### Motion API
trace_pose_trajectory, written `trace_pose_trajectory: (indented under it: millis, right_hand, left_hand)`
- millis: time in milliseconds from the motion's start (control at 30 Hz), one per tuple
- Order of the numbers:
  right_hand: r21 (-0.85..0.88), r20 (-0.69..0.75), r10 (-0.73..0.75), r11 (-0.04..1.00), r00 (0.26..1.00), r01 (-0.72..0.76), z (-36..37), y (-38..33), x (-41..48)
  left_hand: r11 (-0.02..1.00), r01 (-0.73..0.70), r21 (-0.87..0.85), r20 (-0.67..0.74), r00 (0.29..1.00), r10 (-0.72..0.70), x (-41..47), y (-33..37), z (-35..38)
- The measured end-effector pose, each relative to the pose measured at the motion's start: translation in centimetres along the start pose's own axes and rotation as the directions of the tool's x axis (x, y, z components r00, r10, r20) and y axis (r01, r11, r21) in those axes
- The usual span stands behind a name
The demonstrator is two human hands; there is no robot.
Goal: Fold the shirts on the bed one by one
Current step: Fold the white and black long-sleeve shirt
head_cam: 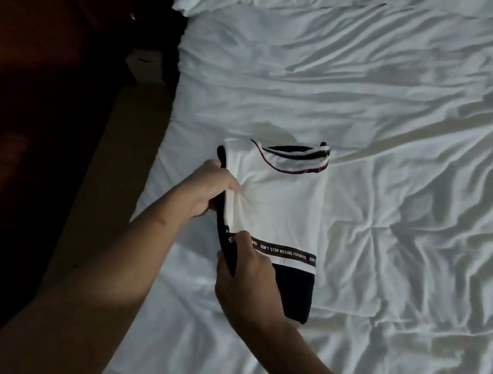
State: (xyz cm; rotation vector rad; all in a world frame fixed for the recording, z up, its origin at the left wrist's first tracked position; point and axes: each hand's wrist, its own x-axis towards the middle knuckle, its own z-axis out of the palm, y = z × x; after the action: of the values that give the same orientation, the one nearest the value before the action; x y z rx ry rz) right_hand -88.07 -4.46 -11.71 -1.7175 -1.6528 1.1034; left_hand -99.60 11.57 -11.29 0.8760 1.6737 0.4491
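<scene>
Fingers (231,185) of my left hand (208,188) pinch the raised left edge of the shirt (285,209). My right hand (247,279) grips the same edge just below. The shirt lies on the bed (399,127), extending right of both grips. Recommendation: carry that edge across level, both hands together, so it lands square. Count: one shirt, two hands, one bed.

Head camera, wide-angle, looks steeply down, close over bed (400,118) edge.
</scene>
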Motion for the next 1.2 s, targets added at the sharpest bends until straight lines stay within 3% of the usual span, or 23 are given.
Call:
trace_pose_trajectory:
  millis: [300,367,467,533,600,667,833,933,1100,1200]
  right_hand:
    - [-0.073,0.248,0.032,0.997,0.968,-0.015,12.9,-2.2,0.7]
    - [-0.051,0.14,0.017,0.999,0.99,-0.009,13.1,-1.2,0.7]
    - [-0.171,-0.231,-0.056,0.985,0.971,0.016,10.9,2.1,1.7]
    - [-0.203,-0.455,0.066,0.963,0.888,-0.176,8.2,4.8,2.7]
    - [-0.098,-0.519,0.339,0.888,0.785,-0.448,5.7,6.9,3.3]
    - [-0.042,-0.43,0.518,0.807,0.74,-0.589,4.5,8.2,3.7]
    - [0.085,-0.279,0.582,0.808,0.764,-0.584,4.2,8.2,3.8]
    - [0.116,-0.293,0.553,0.83,0.78,-0.545,3.7,7.7,-0.1]
    - [0.041,-0.214,0.632,0.768,0.745,-0.639,3.5,9.9,-9.3]
    - [-0.007,-0.174,0.624,0.773,0.762,-0.634,2.6,10.5,-10.3]
  left_hand:
    - [0.97,0.138,-0.198,-0.087,0.984,-0.158,3.6,-10.6,-11.4]
    - [0.962,0.143,-0.232,-0.143,0.973,-0.179,3.9,-12.7,-11.7]
    - [0.948,0.158,-0.276,-0.179,0.961,-0.213,2.8,-15.5,-10.9]
    - [0.946,0.146,-0.29,-0.173,0.964,-0.202,1.4,-17.3,-9.7]
    - [0.955,0.131,-0.267,-0.194,0.963,-0.186,0.1,-18.7,-8.3]
    - [0.975,0.086,-0.207,-0.247,0.959,-0.137,-0.6,-19.8,-6.8]
    - [0.995,-0.093,-0.028,-0.377,0.923,0.076,-1.7,-21.2,-4.9]
    - [0.996,-0.092,-0.008,-0.406,0.91,0.081,-4.2,-23.0,-4.2]
    - [1.0,-0.013,0.023,-0.377,0.926,0.021,-11.3,-27.5,-2.6]
    - [0.998,0.021,0.057,-0.397,0.918,0.003,-12.9,-28.3,-2.7]
